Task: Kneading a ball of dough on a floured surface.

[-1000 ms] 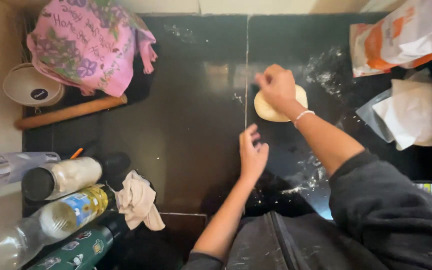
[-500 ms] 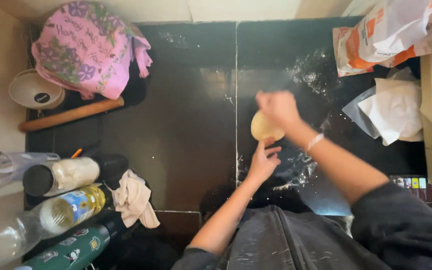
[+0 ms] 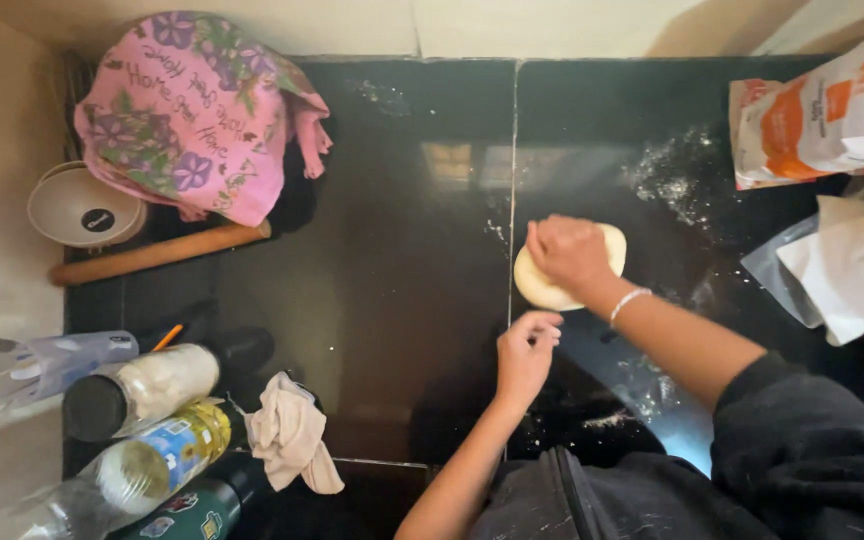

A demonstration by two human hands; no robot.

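Note:
A pale round of dough [image 3: 542, 284] lies on the black counter [image 3: 392, 260]. My right hand [image 3: 566, 252] presses down on top of it with the fingers curled, covering most of the round. My left hand [image 3: 526, 352] hovers just below the dough, fingers loosely apart, its fingertips close to the dough's near edge and holding nothing. A thin bracelet sits on my right wrist. Flour is dusted on the counter around the dough.
A wooden rolling pin [image 3: 157, 253] lies at the left, below a pink flowered cloth [image 3: 197, 115] and a white bowl [image 3: 84, 208]. Bottles and a jar [image 3: 142, 388] stand at the lower left beside a crumpled rag [image 3: 290, 432]. A flour bag [image 3: 822, 115] and plastic bag [image 3: 847, 265] sit at the right.
My right hand lifted the dough off the counter towards my left hand, then set it back down and now presses on it. My left hand has stayed just below the dough.

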